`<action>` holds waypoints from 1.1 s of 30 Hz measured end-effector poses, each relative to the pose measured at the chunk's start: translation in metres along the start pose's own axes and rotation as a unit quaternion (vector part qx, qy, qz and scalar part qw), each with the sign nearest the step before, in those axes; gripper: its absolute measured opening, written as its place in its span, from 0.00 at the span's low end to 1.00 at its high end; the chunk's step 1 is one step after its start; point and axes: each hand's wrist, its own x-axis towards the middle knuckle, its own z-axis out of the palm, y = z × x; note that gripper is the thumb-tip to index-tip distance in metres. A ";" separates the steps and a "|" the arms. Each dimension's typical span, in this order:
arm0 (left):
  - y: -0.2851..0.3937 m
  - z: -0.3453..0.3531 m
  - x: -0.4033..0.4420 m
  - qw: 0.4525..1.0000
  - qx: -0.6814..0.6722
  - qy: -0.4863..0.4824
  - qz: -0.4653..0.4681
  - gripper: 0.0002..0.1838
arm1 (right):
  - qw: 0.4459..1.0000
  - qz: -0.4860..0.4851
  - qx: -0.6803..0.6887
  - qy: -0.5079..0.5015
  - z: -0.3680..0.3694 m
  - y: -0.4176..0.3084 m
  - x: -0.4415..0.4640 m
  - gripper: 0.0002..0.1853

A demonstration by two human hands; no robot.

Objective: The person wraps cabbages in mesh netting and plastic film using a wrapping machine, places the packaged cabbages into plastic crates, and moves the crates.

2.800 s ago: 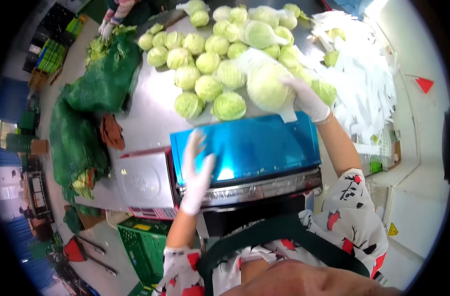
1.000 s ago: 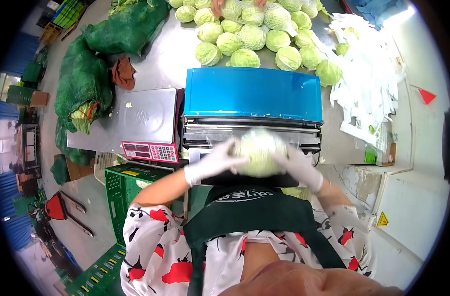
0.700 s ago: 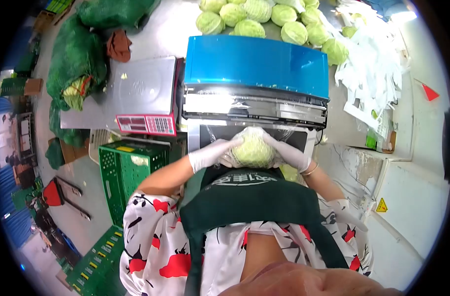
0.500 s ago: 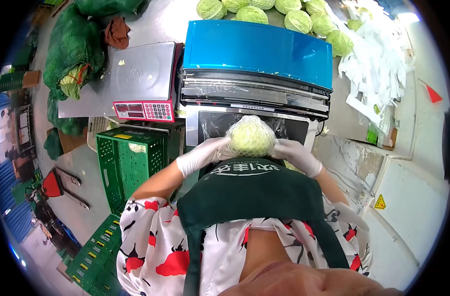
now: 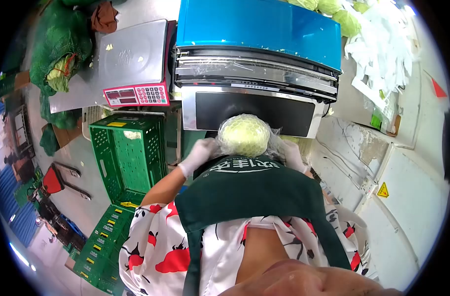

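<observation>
A pale green cabbage in a white foam net sits close against the apron, at the front edge of the wrapping machine. Clear plastic film covers it and bunches out at both sides. My left hand, in a white glove, is closed on the film left of the cabbage. On the other side my right hand, also gloved, is closed around film there. Its fingers are partly hidden. Behind the cabbage lies the machine's black plate, framed in metal.
A scale with a red keypad panel stands left of the machine. Below it is a green crate. Green net sacks lie far left. At the upper right are several cabbages and a pile of white foam nets.
The cabbage has come off the black plate toward my body, with film now drawn tight over it. Both hands have moved down and back to its sides. The view has tilted lower.
</observation>
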 end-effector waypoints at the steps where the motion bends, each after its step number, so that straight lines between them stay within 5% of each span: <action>1: -0.006 0.000 0.006 0.984 0.171 -0.054 -0.001 0.14 | 0.993 0.109 0.054 0.004 0.014 -0.022 0.008 0.13; 2: -0.018 0.008 0.019 0.964 0.255 -0.044 0.050 0.13 | 0.970 0.218 0.108 0.009 0.030 -0.040 0.012 0.14; 5: -0.063 0.040 0.063 0.883 0.405 -0.053 0.230 0.10 | 0.986 0.148 0.080 -0.007 0.076 -0.047 0.013 0.13; 7: -0.044 0.035 0.057 0.803 0.508 -0.064 0.305 0.08 | 0.982 0.063 0.179 -0.022 0.080 -0.067 0.020 0.12; 9: -0.020 0.024 0.053 0.788 0.496 -0.077 0.357 0.09 | 0.939 0.028 0.334 -0.072 0.065 -0.109 0.025 0.10; 11: 0.050 0.022 0.046 0.778 0.384 0.030 0.497 0.12 | 0.868 0.048 0.476 -0.132 0.042 -0.161 0.032 0.08; 13: 0.109 0.020 0.039 0.815 0.250 0.045 0.521 0.13 | 0.831 0.067 0.527 -0.167 0.022 -0.205 0.039 0.06; 15: 0.173 0.028 0.013 0.960 -0.019 -0.004 0.281 0.11 | 0.822 0.064 0.535 -0.186 0.007 -0.240 0.048 0.05; 17: 0.200 0.036 0.001 0.943 -0.259 -0.055 0.200 0.12 | 0.850 0.049 0.488 -0.195 0.000 -0.259 0.050 0.05; 18: 0.200 0.034 0.003 0.959 -0.175 -0.007 0.224 0.17 | 0.864 0.039 0.462 -0.197 -0.002 -0.267 0.052 0.05; 21: 0.179 0.040 0.009 0.896 -0.259 0.053 0.357 0.35 | 0.938 -0.074 0.310 -0.139 0.012 -0.286 0.050 0.06; 22: 0.170 0.030 0.003 0.905 -0.297 -0.096 0.291 0.35 | 0.969 -0.171 0.159 -0.076 0.011 -0.282 0.059 0.15; 23: 0.152 0.013 -0.003 0.882 -0.380 -0.210 0.184 0.35 | 0.921 -0.369 -0.033 0.119 0.012 -0.313 0.061 0.24; 25: 0.104 -0.015 -0.006 0.762 -0.552 -0.321 -0.111 0.36 | 0.897 -0.412 -0.104 0.124 0.012 -0.322 0.069 0.29; 26: 0.099 -0.030 -0.020 0.753 -0.570 -0.315 -0.090 0.36 | 0.926 -0.376 -0.008 0.010 0.007 -0.323 0.077 0.31; 28: 0.067 -0.062 -0.042 0.729 -0.629 -0.271 -0.011 0.37 | 0.928 -0.298 0.164 -0.153 0.002 -0.313 0.101 0.28; 29: 0.042 -0.081 -0.046 0.708 -0.665 -0.234 0.050 0.37 | 0.944 -0.175 0.266 -0.087 0.000 -0.319 0.105 0.17; 31: 0.022 -0.121 -0.064 0.754 -0.616 -0.101 0.204 0.38 | 0.966 -0.099 0.239 0.011 -0.024 -0.305 0.132 0.14; 33: -0.029 -0.172 -0.086 0.802 -0.512 0.201 0.231 0.36 | 0.956 -0.087 0.272 0.064 -0.041 -0.298 0.152 0.13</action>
